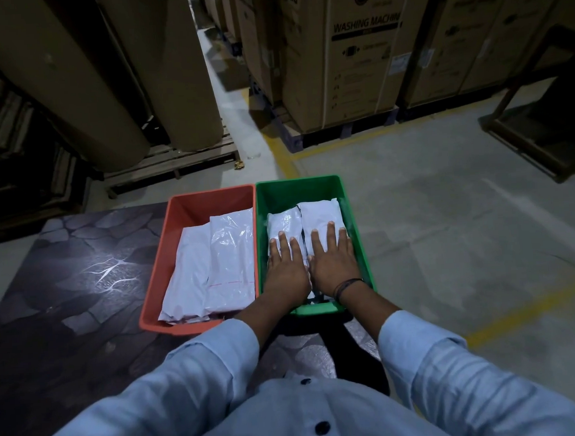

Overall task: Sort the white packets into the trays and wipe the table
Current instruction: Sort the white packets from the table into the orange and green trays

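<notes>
Two trays stand side by side at the table's far right end: a red tray [180, 223] and a green tray [311, 186]. White packets [215, 268] lie side by side in the red tray. In the green tray, my left hand [287, 268] presses flat on one white packet [283, 221], and my right hand [331, 262] presses flat on the packet beside it [321, 212]. Fingers of both hands are straight and spread. The near ends of the green tray's packets are hidden under my hands.
The dark stone-patterned table [83, 278] stretches to the left. Beyond it are large cardboard rolls on a wooden pallet [170, 160] and tall washing-machine cartons [354, 57]. Concrete floor with yellow lines [463, 225] lies to the right.
</notes>
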A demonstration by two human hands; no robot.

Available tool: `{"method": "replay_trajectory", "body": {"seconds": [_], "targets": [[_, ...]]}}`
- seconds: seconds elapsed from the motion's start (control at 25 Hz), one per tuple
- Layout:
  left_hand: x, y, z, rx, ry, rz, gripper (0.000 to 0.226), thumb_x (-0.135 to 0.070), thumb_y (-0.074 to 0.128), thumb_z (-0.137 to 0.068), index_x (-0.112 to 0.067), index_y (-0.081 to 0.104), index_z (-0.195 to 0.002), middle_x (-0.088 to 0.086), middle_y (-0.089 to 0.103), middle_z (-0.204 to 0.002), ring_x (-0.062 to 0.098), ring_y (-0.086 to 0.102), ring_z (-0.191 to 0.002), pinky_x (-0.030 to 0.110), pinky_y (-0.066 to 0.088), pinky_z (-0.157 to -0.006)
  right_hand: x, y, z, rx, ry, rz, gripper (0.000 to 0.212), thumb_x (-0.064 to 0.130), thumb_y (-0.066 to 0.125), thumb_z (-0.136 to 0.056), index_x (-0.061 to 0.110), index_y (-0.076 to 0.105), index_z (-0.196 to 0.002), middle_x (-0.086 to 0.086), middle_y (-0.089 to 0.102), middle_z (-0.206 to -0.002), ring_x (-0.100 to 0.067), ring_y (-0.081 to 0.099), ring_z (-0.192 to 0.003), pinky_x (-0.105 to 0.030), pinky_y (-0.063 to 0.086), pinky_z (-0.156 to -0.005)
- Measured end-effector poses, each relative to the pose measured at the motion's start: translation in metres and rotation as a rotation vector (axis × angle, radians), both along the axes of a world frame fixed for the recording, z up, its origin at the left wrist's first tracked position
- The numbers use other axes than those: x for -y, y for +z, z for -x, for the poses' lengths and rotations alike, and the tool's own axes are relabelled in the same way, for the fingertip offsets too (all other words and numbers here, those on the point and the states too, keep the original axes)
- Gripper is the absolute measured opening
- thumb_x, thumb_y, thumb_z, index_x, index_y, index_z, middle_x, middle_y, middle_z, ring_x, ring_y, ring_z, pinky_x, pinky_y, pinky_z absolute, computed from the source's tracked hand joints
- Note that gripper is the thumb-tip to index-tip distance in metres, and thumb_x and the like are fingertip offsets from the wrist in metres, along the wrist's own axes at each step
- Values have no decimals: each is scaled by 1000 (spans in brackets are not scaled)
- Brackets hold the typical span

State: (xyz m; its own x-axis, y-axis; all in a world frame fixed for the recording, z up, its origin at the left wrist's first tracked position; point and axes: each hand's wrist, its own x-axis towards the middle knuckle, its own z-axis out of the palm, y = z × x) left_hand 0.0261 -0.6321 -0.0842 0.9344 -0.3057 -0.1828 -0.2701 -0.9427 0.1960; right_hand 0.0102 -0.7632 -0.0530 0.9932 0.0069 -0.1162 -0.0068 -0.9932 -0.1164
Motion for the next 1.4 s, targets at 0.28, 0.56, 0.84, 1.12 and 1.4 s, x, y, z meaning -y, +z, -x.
{"method": "replay_trajectory", "body": {"seconds": [0.28, 0.56, 0.84, 1.12, 1.4], "targets": [[-4, 35, 13, -29, -108, -94, 69, -19, 30, -105, 12, -7, -155, 35, -15, -161, 51, -20, -149, 57, -9, -123, 0, 2, 3, -28, 9, 7, 67, 42, 27, -104, 16, -1, -159, -25, -15, -162, -46, -9, -150, -53, 0, -122], [-30, 80, 18, 132, -101, 140, 56, -12, 48, -96, -11, 42, -152, 16, 34, -161, 40, 16, -153, 50, 17, -124, 1, 13, 4, -56, 14, -24, 69, 48, 30, -103, 18, 3, -159, -23, -11, -163, -47, -7, -149, -55, 3, -121], [-101, 78, 46, 263, -43, 315, 49, -20, 39, -98, -16, 54, -145, 8, 45, -156, 39, 24, -152, 51, 21, -124, -41, 34, 35, 158, 100, -191, 71, 56, 16, -95, 19, 39, -151, -17, 22, -163, -41, 10, -151, -53, 11, -123], [-170, 65, 57, 315, 121, 335, 48, -28, 39, -101, -17, 53, -145, 9, 40, -160, 34, 20, -154, 47, 14, -126, -91, 23, 62, 356, 112, -196, 51, 37, 38, -100, 3, 57, -132, -17, 65, -125, -37, 55, -124, -49, 42, -108], [-192, 54, 60, 268, 115, 301, 51, -35, 38, -101, -17, 51, -147, 9, 39, -161, 33, 22, -154, 46, 11, -127, -111, 21, 61, 379, 148, -211, 43, 32, 38, -103, 5, 57, -131, -13, 69, -104, -32, 61, -100, -44, 44, -100]]}}
